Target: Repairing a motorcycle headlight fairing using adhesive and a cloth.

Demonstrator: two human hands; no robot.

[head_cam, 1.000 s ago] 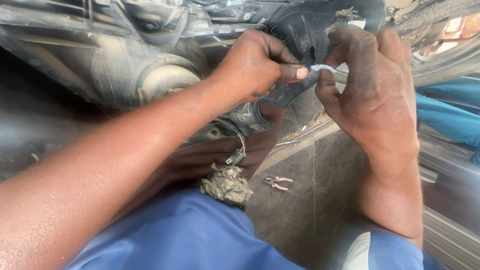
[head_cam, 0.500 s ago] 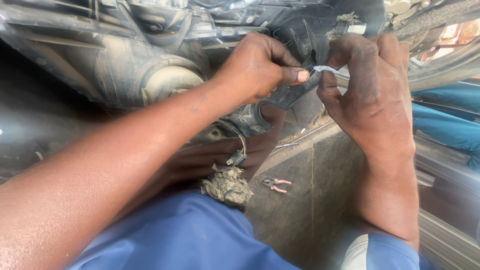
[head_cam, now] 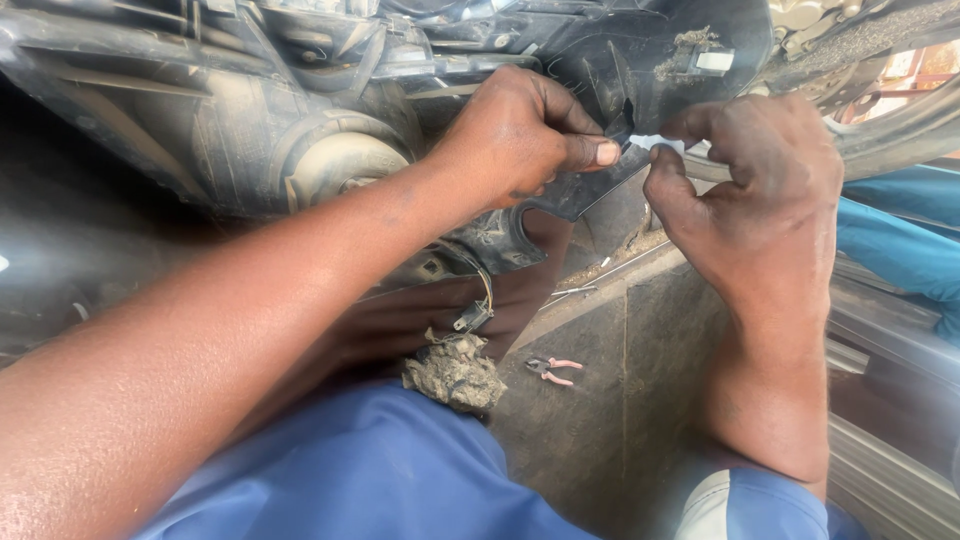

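Both hands grip: left hand (head_cam: 525, 130) pinches the black housing (head_cam: 585, 190), right hand (head_cam: 750, 190) a small white piece (head_cam: 668, 143).

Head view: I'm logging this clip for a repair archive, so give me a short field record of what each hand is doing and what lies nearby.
left hand: grips the edge of the black plastic housing, thumb pressed near its torn corner
right hand: pinches a small pale strip beside that corner
pliers: pink-handled, lying on the dusty ground below
connector: hangs on wires under the housing
cloth lump: dirty, on the blue-clad lap
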